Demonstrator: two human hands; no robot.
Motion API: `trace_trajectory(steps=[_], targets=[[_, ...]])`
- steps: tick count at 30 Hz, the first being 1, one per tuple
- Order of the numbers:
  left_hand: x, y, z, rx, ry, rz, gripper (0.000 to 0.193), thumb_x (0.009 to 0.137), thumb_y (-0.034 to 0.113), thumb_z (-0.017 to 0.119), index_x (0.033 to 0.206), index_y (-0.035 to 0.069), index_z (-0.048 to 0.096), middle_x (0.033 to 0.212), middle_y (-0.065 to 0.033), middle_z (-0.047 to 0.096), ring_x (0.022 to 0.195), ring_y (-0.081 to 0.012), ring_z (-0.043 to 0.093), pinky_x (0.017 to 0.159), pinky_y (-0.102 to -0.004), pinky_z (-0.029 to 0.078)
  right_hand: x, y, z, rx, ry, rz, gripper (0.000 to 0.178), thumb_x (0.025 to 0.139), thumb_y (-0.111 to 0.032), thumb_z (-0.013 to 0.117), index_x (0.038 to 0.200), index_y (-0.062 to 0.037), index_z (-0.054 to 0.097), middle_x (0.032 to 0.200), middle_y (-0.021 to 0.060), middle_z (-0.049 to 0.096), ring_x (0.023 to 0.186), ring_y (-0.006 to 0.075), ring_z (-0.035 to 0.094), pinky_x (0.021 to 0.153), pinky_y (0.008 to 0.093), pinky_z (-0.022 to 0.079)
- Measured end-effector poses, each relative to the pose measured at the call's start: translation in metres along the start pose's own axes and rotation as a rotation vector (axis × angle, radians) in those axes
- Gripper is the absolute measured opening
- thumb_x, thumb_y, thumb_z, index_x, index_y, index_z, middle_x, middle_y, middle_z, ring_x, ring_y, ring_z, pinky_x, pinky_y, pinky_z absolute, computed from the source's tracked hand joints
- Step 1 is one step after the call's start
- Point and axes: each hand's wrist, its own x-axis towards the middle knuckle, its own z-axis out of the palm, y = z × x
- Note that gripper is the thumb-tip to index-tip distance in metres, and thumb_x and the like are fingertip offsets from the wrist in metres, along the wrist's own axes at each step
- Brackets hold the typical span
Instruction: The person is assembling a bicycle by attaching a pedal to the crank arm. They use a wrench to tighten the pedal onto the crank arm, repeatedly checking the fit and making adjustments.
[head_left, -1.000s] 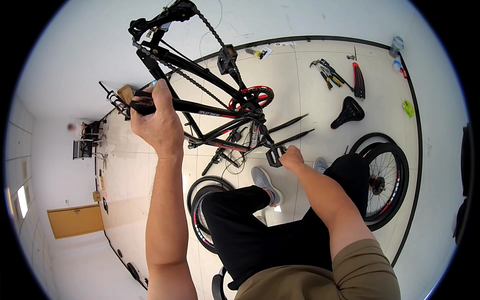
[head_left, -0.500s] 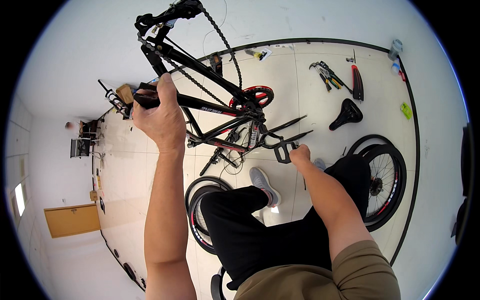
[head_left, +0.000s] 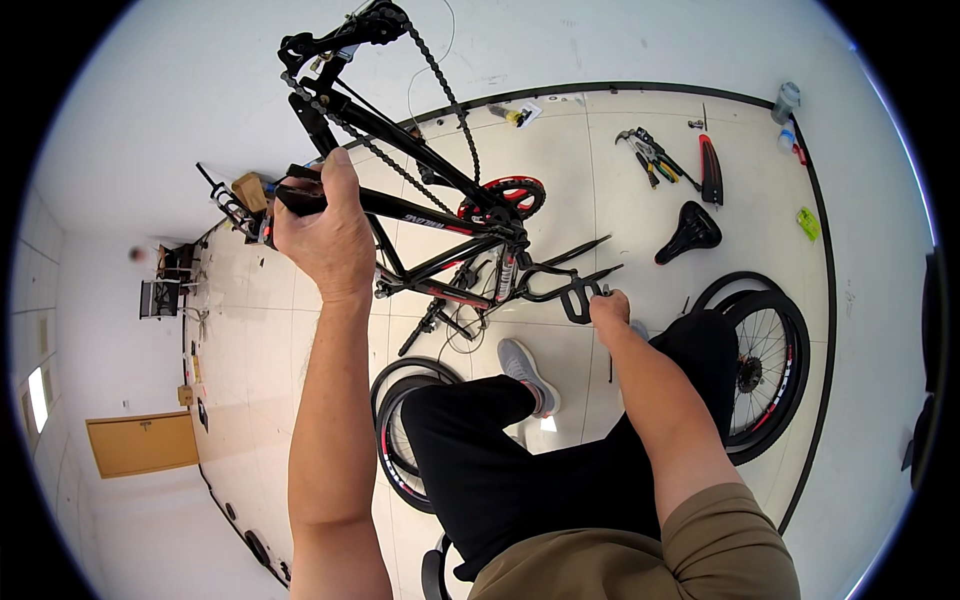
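The left hand is clenched around a tube of the black bicycle frame, held before the person; pale lettering marks it. The right hand grips the black pedal.

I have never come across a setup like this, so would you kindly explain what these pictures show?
There is no robot here: a person works with two bare hands. The view comes from the left of two wide fisheye cameras worn on the person's head, looking down, so straight edges bend near the rim. The left hand grips a black part of a bicycle frame; the right hand holds a black pedal at its edge. On the pale floor lie a black saddle, hand tools and a long black-and-red piece, with a wheel at the right.
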Motion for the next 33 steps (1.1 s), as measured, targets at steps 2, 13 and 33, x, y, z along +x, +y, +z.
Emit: trace_trajectory(steps=[2,13,33], targets=[[0.0,-0.002,-0.001,-0.006,-0.004,-0.003,0.028,0.086,0.022,0.077,0.079,0.0,0.061,0.073,-0.0002,0.059,0.069,-0.0079,0.05,0.066,-0.0232,0.044,-0.003,-0.002,0.0,0.044,0.0,0.037,0.034,0.085,-0.017,0.068,0.112,0.0033,0.061,0.107,0.0232,0.067,0.096,0.036,0.066,0.082,0.0432,0.052],[0.001,0.003,0.004,0.015,0.001,0.005,0.031,0.085,0.024,0.077,0.077,-0.001,0.062,0.07,0.0005,0.058,0.066,-0.0081,0.049,0.063,-0.0235,0.042,0.009,0.008,-0.001,0.371,0.122,0.139,0.048,0.084,-0.029,0.076,0.113,0.0049,0.057,0.114,0.0245,0.065,0.104,0.0381,0.064,0.089,0.0442,0.052],[0.002,-0.013,0.004,0.065,0.032,-0.001,0.04,0.07,0.038,0.079,0.074,0.002,0.063,0.063,-0.0059,0.066,0.055,-0.017,0.062,0.061,-0.0302,0.053,0.009,-0.017,-0.037,0.704,0.315,0.161,0.038,0.082,-0.029,0.078,0.099,-0.0033,0.056,0.09,0.0064,0.063,0.058,0.0164,0.046,0.046,0.0323,0.028]])
